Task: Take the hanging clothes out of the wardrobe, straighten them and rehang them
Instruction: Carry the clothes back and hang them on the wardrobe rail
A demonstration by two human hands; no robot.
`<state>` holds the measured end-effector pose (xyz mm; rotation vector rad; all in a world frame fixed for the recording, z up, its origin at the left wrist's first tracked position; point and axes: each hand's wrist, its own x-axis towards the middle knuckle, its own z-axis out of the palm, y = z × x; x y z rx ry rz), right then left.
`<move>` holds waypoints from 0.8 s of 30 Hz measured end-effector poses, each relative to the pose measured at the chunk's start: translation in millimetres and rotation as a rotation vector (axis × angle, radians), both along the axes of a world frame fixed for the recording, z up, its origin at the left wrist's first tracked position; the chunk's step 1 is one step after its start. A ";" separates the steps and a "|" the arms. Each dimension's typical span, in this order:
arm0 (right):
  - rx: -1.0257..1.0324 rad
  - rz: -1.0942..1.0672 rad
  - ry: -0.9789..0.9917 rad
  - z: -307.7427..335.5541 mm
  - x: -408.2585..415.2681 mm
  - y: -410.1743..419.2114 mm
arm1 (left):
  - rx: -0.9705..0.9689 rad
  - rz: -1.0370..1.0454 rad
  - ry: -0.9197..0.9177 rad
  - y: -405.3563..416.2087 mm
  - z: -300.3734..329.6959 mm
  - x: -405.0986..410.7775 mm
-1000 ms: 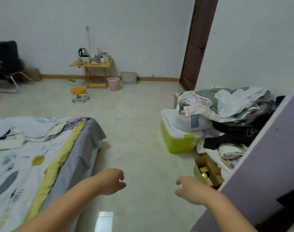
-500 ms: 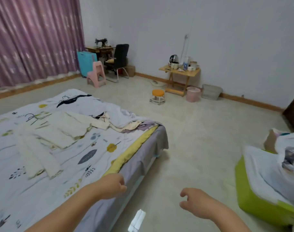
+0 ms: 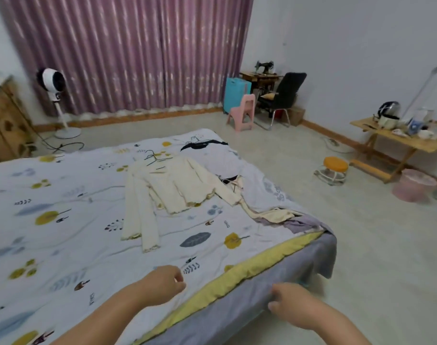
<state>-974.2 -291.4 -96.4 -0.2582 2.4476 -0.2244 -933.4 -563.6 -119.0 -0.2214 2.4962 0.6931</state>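
Left hand [image 3: 162,282]: low centre of the frame, held over the patterned bedsheet; its grip is loosely curled, fingers bent inward, nothing in it.
Right hand [image 3: 290,306]: lower right of the frame, at the grey edge of the bed [image 3: 312,255]; grip loosely curled, nothing visibly held.
Cream top [image 3: 167,188]: centre of the frame, spread flat on the bed, sleeves out, one long sleeve running toward the lower left.
Hanger [image 3: 155,156]: thin and dark, at the top's neckline, toward the curtain [image 3: 127,53].
Other clothes: a white and black garment [image 3: 222,158] just right of the cream top; crumpled cream and lilac cloth [image 3: 287,219] at the bed's right edge.
Surface [image 3: 406,143]: wooden, right edge of the frame, carrying a kettle and cups.
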 end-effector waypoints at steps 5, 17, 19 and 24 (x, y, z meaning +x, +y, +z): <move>-0.035 0.023 -0.023 1.5 -86.3 -64.6 | 0.030 0.118 0.024 -54.4 -4.1 -67.6; -0.091 0.120 -0.014 2.0 -263.0 -148.7 | 0.051 0.221 0.078 -123.7 -11.3 -225.6; -0.084 0.156 -0.015 -0.4 -298.0 -155.3 | 0.046 0.242 0.084 -126.0 -16.8 -253.9; -0.081 0.241 -0.029 -21.4 -397.3 -175.1 | 0.061 0.355 0.101 -130.9 -43.2 -327.7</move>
